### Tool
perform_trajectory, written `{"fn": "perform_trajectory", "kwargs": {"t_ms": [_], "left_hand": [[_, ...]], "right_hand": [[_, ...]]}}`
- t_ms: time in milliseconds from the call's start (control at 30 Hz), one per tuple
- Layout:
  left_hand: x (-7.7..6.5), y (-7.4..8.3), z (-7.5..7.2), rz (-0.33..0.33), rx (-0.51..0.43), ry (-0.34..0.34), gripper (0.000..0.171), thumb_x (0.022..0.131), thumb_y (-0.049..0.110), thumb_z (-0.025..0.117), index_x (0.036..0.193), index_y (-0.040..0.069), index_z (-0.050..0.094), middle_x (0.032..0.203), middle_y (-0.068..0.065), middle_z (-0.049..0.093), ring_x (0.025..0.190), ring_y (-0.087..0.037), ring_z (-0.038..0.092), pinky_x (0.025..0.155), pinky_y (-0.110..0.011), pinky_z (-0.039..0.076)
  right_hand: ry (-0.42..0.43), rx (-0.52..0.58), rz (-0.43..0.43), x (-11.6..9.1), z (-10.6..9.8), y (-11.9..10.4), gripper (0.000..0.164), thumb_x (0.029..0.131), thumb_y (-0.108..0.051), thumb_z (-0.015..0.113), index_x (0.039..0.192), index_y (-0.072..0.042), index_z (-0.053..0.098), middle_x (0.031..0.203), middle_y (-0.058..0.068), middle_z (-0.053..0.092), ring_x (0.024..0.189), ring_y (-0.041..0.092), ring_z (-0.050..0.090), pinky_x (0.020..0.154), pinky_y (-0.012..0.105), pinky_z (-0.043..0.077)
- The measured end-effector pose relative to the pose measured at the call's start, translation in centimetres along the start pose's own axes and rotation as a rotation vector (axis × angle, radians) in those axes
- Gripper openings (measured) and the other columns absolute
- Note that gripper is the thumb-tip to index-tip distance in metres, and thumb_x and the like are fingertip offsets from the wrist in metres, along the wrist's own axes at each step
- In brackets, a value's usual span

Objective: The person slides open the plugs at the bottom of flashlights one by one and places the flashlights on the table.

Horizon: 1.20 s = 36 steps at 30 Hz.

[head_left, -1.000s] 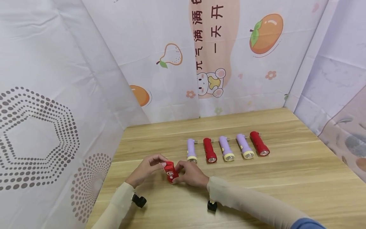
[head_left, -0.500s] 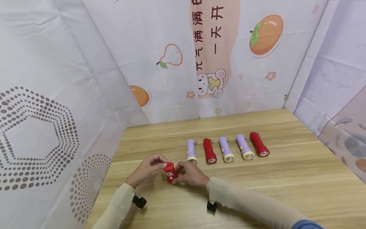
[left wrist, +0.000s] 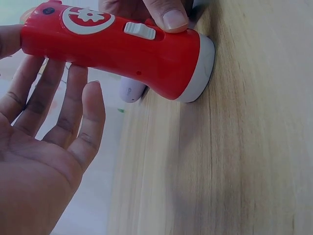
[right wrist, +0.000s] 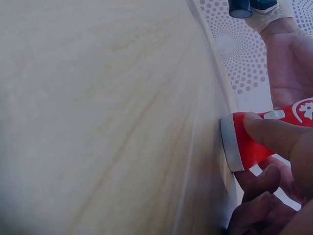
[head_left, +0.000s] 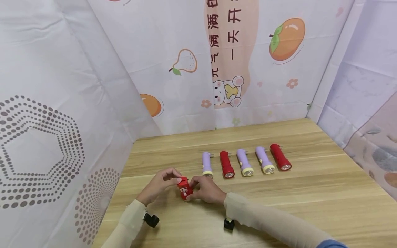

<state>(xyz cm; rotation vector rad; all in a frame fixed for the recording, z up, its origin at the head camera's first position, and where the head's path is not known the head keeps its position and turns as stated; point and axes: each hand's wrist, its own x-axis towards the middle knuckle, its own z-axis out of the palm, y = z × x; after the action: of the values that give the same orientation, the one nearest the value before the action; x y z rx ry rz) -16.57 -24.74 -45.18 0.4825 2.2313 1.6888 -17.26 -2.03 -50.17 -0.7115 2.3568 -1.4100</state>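
A red flashlight [head_left: 185, 191] with a white head rim, a white slide switch and a flower emblem stands head-down close over the table, leaning slightly. My left hand [head_left: 162, 186] pinches its tail end between thumb and fingertips; in the left wrist view the palm of this left hand [left wrist: 39, 161] shows, fingers spread along the underside. Low on the flashlight, near its head, my right hand [head_left: 207, 189] grips it from the other side. In the right wrist view, the thumb of that right hand [right wrist: 279, 142] presses the red body just behind the white rim.
Behind the hands several flashlights lie in a row on the wooden table [head_left: 263, 213]. Among them are a purple flashlight [head_left: 206, 163] nearest the hands, a red flashlight [head_left: 226, 163], and another red flashlight [head_left: 280, 156] at the right end. Printed cloth [head_left: 186, 113] walls the back and sides.
The flashlight has turned slightly in the fingers, its emblem and tail end shifting a little. Both hands keep nearly the same place and hold. The head view has tilted up slightly.
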Motion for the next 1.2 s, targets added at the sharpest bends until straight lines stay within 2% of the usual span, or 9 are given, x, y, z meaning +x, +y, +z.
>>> {"fn": "perform_trajectory", "kwargs": {"t_ms": [167, 567, 1067, 1200], "left_hand": [[0.14, -0.01, 0.05, 0.006, 0.012, 0.005, 0.024, 0.088, 0.027, 0.069, 0.099, 0.006, 0.062, 0.108, -0.012, 0.061, 0.101, -0.029, 0.056, 0.088, -0.04, 0.046], [0.14, 0.2, 0.43, 0.012, -0.015, 0.002, 0.024, 0.089, 0.02, 0.069, 0.097, 0.0, 0.06, 0.106, -0.014, 0.06, 0.099, -0.028, 0.055, 0.085, -0.038, 0.047], [0.29, 0.66, 0.84, -0.02, 0.004, 0.04, 0.027, 0.086, 0.025, 0.072, 0.09, 0.002, 0.059, 0.104, -0.012, 0.06, 0.096, -0.028, 0.056, 0.082, -0.038, 0.048], [0.48, 0.66, 0.99, 0.002, 0.013, 0.051, 0.028, 0.085, 0.027, 0.073, 0.087, 0.003, 0.058, 0.101, -0.012, 0.06, 0.094, -0.029, 0.056, 0.081, -0.039, 0.048]], "right_hand": [[-0.003, 0.007, -0.002, -0.03, 0.04, -0.02, 0.033, 0.071, -0.028, 0.085, 0.097, -0.022, 0.064, 0.095, -0.014, 0.064, 0.091, 0.011, 0.061, 0.077, 0.025, 0.049], [0.008, -0.006, -0.01, 0.07, 0.17, 0.21, 0.034, 0.07, -0.027, 0.086, 0.097, -0.021, 0.065, 0.094, -0.013, 0.065, 0.09, 0.009, 0.06, 0.076, 0.024, 0.049], [0.011, 0.0, -0.001, -0.07, 0.31, -0.07, 0.033, 0.07, -0.026, 0.086, 0.094, -0.022, 0.064, 0.094, -0.013, 0.065, 0.092, 0.012, 0.06, 0.077, 0.025, 0.049], [0.021, -0.008, -0.006, 0.06, 0.24, -0.06, 0.033, 0.069, -0.026, 0.086, 0.093, -0.022, 0.065, 0.094, -0.012, 0.065, 0.092, 0.013, 0.061, 0.077, 0.025, 0.048]]}}
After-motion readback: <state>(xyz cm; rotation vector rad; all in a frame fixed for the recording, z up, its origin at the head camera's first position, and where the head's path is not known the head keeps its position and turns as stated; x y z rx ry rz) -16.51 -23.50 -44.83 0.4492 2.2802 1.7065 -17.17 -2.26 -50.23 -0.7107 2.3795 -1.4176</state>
